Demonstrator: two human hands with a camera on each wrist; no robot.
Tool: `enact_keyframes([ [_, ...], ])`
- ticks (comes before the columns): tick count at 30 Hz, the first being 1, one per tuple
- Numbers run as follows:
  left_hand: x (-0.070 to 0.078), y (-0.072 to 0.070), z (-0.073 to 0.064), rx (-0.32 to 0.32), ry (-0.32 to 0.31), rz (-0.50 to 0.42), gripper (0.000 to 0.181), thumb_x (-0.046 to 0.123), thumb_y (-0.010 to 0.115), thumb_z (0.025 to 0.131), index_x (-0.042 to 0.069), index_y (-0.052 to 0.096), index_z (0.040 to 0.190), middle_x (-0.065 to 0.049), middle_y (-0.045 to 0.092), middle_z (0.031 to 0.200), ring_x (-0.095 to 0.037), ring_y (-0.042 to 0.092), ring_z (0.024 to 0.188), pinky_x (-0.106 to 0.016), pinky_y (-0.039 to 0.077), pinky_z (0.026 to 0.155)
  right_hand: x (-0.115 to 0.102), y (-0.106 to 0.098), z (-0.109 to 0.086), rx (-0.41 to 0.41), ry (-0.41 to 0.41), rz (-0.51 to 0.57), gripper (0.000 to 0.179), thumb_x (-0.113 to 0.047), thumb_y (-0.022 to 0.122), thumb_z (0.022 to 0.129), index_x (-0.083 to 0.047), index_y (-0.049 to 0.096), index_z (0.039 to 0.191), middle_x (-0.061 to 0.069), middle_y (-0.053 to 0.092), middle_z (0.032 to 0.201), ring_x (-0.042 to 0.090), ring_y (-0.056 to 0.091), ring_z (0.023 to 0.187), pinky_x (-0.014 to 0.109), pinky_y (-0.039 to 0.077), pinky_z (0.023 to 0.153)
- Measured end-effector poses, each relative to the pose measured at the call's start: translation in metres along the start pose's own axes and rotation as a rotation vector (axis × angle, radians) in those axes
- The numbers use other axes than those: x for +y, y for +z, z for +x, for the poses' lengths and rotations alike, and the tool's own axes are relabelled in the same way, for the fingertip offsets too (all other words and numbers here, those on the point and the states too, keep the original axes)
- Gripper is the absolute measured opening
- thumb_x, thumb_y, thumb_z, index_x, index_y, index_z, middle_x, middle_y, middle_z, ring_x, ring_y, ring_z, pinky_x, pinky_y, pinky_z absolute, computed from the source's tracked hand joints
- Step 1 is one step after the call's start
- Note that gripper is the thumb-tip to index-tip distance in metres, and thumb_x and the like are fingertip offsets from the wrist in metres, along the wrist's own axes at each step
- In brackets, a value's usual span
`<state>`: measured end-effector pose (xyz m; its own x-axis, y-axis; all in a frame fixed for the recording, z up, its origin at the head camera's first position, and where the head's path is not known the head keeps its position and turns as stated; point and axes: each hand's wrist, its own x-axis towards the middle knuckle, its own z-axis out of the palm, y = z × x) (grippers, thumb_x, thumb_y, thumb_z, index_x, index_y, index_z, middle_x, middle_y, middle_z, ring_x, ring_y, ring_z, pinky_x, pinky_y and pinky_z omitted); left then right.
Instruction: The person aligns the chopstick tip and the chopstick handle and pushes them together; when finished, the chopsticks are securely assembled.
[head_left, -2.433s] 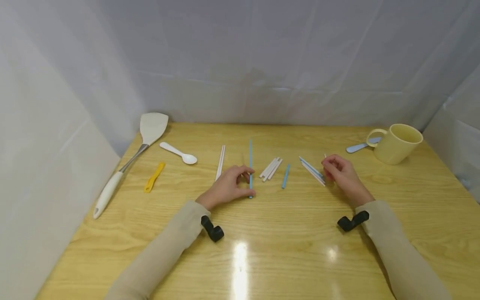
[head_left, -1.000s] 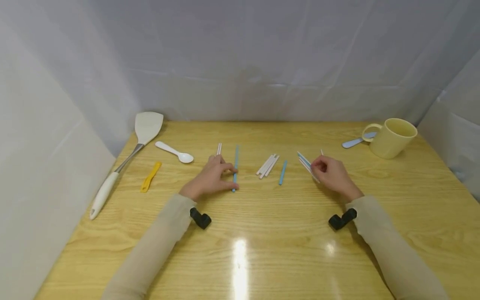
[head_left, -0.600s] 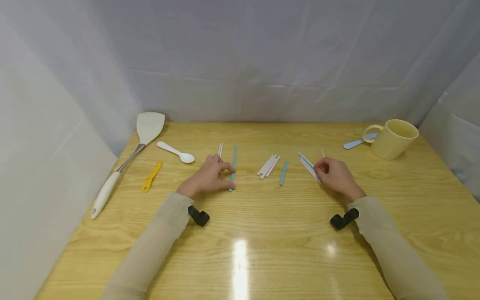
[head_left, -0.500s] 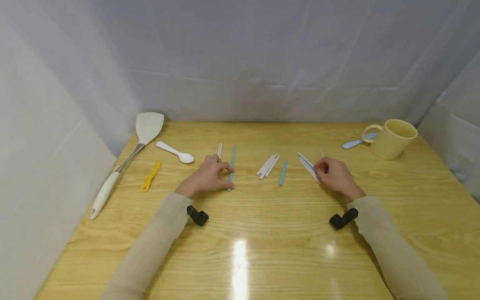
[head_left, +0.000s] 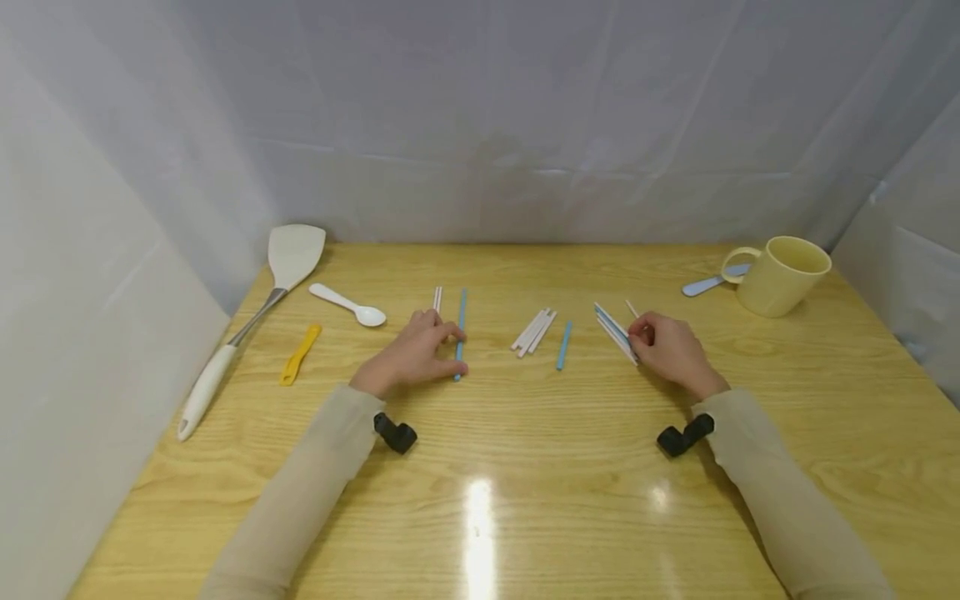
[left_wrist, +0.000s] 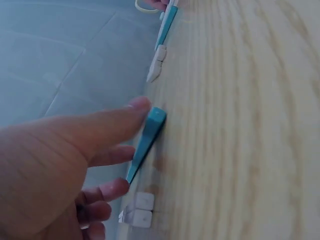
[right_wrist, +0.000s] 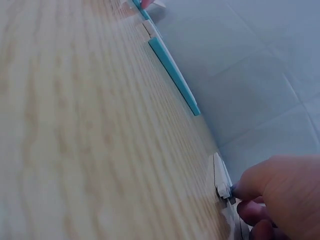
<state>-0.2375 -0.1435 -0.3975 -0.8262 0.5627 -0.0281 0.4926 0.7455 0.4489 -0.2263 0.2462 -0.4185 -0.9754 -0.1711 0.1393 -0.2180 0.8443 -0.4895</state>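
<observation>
My left hand [head_left: 411,354] rests its thumb and index fingertip on a long blue stick [head_left: 461,308] lying on the table. The left wrist view shows that blue stick [left_wrist: 145,142] along the thumb [left_wrist: 110,127], its end squared off. White sticks [head_left: 438,298] lie just beyond the left hand, partly hidden by it. On the right, my right hand [head_left: 671,350] has thumb and index finger together at a slanting bundle of white and blue sticks [head_left: 613,329]. They pinch a thin white stick [head_left: 631,307], whose far end shows past the fingers.
Between the hands lie a cluster of white sticks [head_left: 534,332] and a short blue stick [head_left: 564,346]. At left are a spatula [head_left: 296,254], a white spoon [head_left: 367,315] and a yellow utensil [head_left: 302,354]. A yellow mug [head_left: 780,279] stands at right over a pale blue handle [head_left: 705,286].
My left hand has slid the long blue stick leftward, close to the white sticks. At my right fingers, the thin white stick has swung to lean left, nearer the bundle.
</observation>
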Motion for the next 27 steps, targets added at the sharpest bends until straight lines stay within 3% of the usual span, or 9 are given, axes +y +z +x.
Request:
enact_keyframes([
  [6, 0.002, 0.003, 0.003, 0.114, 0.087, 0.034, 0.04, 0.034, 0.067, 0.09, 0.004, 0.063, 0.117, -0.014, 0.053, 0.101, -0.025, 0.04, 0.091, -0.035, 0.032, 0.079, 0.002, 0.001, 0.001, -0.024, -0.083, 0.017, 0.011, -0.005, 0.062, 0.089, -0.002, 0.065, 0.098, 0.008, 0.062, 0.072, 0.016, 0.052, 0.062, 0.03, 0.041, 0.059],
  [9, 0.009, 0.006, 0.005, 0.164, 0.128, 0.022, 0.035, 0.031, 0.067, 0.09, 0.004, 0.065, 0.113, -0.013, 0.055, 0.1, -0.025, 0.041, 0.09, -0.036, 0.033, 0.079, 0.002, 0.002, 0.002, -0.023, -0.086, 0.016, 0.011, -0.007, 0.061, 0.089, -0.002, 0.066, 0.098, 0.006, 0.061, 0.071, 0.014, 0.05, 0.061, 0.03, 0.04, 0.059],
  [14, 0.031, 0.021, 0.012, 0.239, 0.152, -0.022, 0.026, 0.024, 0.07, 0.089, 0.005, 0.066, 0.106, -0.01, 0.058, 0.096, -0.023, 0.046, 0.089, -0.037, 0.036, 0.08, 0.003, 0.002, 0.002, -0.032, -0.083, 0.013, 0.015, -0.014, 0.061, 0.092, -0.002, 0.067, 0.098, 0.004, 0.06, 0.07, 0.013, 0.049, 0.06, 0.029, 0.039, 0.058],
  [18, 0.057, 0.038, 0.027, 0.296, 0.187, -0.035, 0.022, 0.021, 0.071, 0.087, 0.007, 0.064, 0.103, -0.007, 0.059, 0.093, -0.021, 0.049, 0.088, -0.035, 0.039, 0.079, 0.004, -0.001, 0.002, -0.031, -0.076, 0.003, 0.014, -0.013, 0.062, 0.091, -0.002, 0.067, 0.097, 0.004, 0.058, 0.069, 0.014, 0.048, 0.059, 0.029, 0.038, 0.057],
  [22, 0.079, 0.049, 0.044, 0.306, 0.223, -0.053, 0.021, 0.02, 0.072, 0.086, 0.007, 0.066, 0.101, -0.006, 0.06, 0.09, -0.022, 0.05, 0.087, -0.036, 0.039, 0.079, 0.003, -0.001, 0.002, -0.038, -0.071, 0.008, 0.014, -0.012, 0.061, 0.091, -0.001, 0.067, 0.098, 0.005, 0.058, 0.07, 0.014, 0.047, 0.059, 0.029, 0.038, 0.058],
  [27, 0.092, 0.06, 0.058, 0.28, 0.211, -0.045, 0.026, 0.026, 0.076, 0.082, 0.008, 0.069, 0.1, -0.004, 0.06, 0.087, -0.021, 0.05, 0.085, -0.034, 0.04, 0.077, 0.0, 0.001, 0.002, -0.04, -0.059, 0.009, 0.015, -0.011, 0.06, 0.091, 0.0, 0.068, 0.098, 0.005, 0.057, 0.07, 0.014, 0.046, 0.059, 0.029, 0.038, 0.058],
])
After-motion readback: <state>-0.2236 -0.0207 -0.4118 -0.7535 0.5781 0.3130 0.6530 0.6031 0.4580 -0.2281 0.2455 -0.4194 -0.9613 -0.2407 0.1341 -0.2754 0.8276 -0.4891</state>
